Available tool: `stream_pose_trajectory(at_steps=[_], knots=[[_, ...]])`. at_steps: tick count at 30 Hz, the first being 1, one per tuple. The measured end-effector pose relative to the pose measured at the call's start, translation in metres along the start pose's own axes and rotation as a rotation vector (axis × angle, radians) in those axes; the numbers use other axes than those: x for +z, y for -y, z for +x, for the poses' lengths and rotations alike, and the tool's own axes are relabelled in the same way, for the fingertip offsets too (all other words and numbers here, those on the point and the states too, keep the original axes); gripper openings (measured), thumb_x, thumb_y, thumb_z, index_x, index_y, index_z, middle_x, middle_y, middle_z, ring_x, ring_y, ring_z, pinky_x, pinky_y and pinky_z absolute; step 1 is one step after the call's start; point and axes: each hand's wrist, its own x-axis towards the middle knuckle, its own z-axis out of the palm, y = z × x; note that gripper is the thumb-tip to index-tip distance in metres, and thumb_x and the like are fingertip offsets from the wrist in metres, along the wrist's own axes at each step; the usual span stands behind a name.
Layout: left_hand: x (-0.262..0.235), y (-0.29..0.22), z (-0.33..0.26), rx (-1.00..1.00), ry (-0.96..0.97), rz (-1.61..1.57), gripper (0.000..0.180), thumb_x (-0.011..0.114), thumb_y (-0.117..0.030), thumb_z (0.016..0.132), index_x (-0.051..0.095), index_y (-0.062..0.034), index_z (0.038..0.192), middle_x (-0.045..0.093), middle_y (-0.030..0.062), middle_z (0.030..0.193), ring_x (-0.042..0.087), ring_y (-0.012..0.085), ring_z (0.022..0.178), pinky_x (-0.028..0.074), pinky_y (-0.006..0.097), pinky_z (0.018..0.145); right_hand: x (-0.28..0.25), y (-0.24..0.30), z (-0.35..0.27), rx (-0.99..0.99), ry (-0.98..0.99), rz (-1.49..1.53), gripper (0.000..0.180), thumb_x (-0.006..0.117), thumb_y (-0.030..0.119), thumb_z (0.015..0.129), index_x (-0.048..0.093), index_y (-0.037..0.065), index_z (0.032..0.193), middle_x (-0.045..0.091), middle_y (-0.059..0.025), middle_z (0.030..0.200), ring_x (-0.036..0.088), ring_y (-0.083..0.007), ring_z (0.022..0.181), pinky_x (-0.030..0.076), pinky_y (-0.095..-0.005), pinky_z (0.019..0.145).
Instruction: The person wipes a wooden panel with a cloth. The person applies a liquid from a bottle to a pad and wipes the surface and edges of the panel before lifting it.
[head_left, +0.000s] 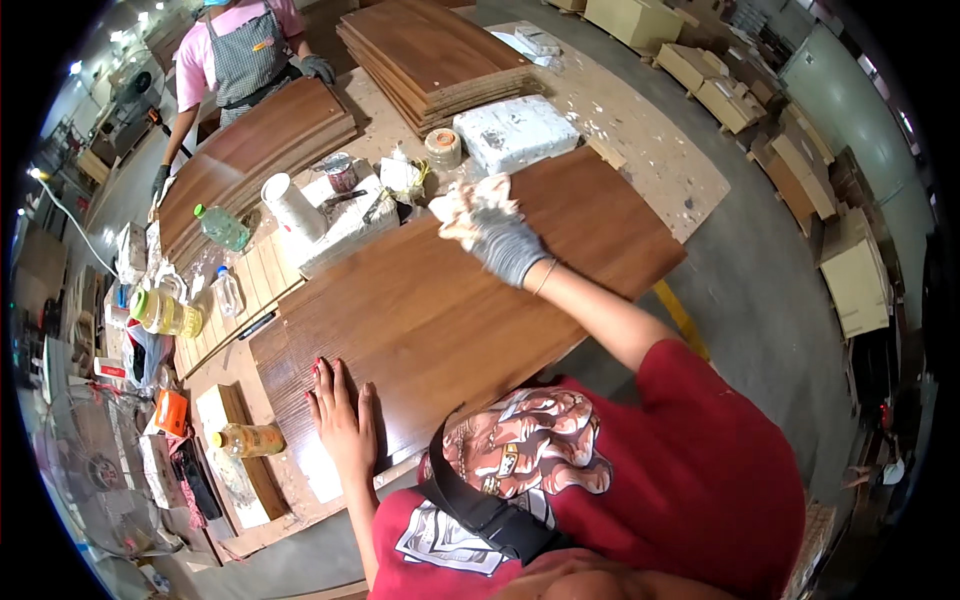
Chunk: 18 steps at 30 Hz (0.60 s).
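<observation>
A person in a red printed shirt leans over a large brown wooden panel (450, 300) that lies flat on a paint-spattered tabletop (650, 150). The bare left hand (343, 415) rests open, palm down with fingers together, on the near edge of the panel. The right hand (505, 243), in a grey glove, is closed around a crumpled pale rag (470, 205) and presses it against the far part of the panel.

Just beyond the rag sit a small round tin (443, 147) and a white foam block (515, 133). To their left are a white cup (292, 207), a dark open can (340, 172) and a green plastic bottle (222, 227). Two bottles of yellow liquid stand nearer the left edge, one (165, 313) beside the slatted board and one (248, 439) near the left hand.

Stacks of similar brown panels (435, 55) lie at the far side of the tabletop. Another person in a pink shirt and grey apron (245, 55) stands behind a second stack (255, 150), wearing dark gloves. Pale boxes (855, 275) line the concrete floor on the right.
</observation>
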Motion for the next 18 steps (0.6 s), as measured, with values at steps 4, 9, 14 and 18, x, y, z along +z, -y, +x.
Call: stream_pose_trajectory(at_steps=[4, 9, 14, 18], knots=[[-0.005, -0.007, -0.002, -0.026, 0.000, 0.002, 0.062, 0.053, -0.040, 0.105, 0.042, -0.0105, 0.157, 0.031, 0.0126, 0.168, 0.028, 0.0304, 0.155, 0.014, 0.046, 0.128, -0.046, -0.112, 0.033, 0.290, 0.253, -0.290, 0.033, 0.053, 0.042, 0.097, 0.075, 0.021, 0.109, 0.067, -0.0133, 0.121, 0.065, -0.0303, 0.113, 0.047, -0.0529, 0.100], [-0.001, -0.014, 0.007, -0.003, 0.006, -0.031, 0.060, 0.054, -0.039, 0.104, 0.042, -0.0111, 0.156, 0.031, 0.0117, 0.168, 0.028, 0.0305, 0.155, 0.015, 0.047, 0.128, 0.001, -0.303, 0.014, 0.857, 0.192, -0.161, 0.071, 0.044, 0.046, 0.101, 0.027, 0.016, 0.163, 0.033, -0.0111, 0.167, 0.031, -0.0314, 0.153, 0.022, -0.0623, 0.122], [-0.008, -0.017, -0.002, -0.044, -0.016, 0.007, 0.059, 0.055, -0.037, 0.104, 0.043, -0.0107, 0.155, 0.032, 0.0122, 0.167, 0.028, 0.0299, 0.155, 0.016, 0.048, 0.127, 0.053, -0.271, 0.044, 0.773, 0.413, -0.323, 0.079, 0.046, 0.062, 0.095, 0.037, 0.018, 0.159, 0.039, -0.0143, 0.164, 0.036, -0.0406, 0.149, 0.025, -0.0627, 0.120], [-0.006, -0.011, -0.007, -0.038, -0.045, -0.003, 0.059, 0.055, -0.037, 0.104, 0.044, -0.0100, 0.154, 0.033, 0.0137, 0.166, 0.028, 0.0307, 0.155, 0.017, 0.049, 0.127, 0.079, -0.275, 0.036, 0.548, 0.330, -0.216, 0.068, 0.044, 0.058, 0.098, 0.042, 0.023, 0.157, 0.048, -0.0179, 0.156, 0.045, -0.0406, 0.144, 0.031, -0.0609, 0.117]])
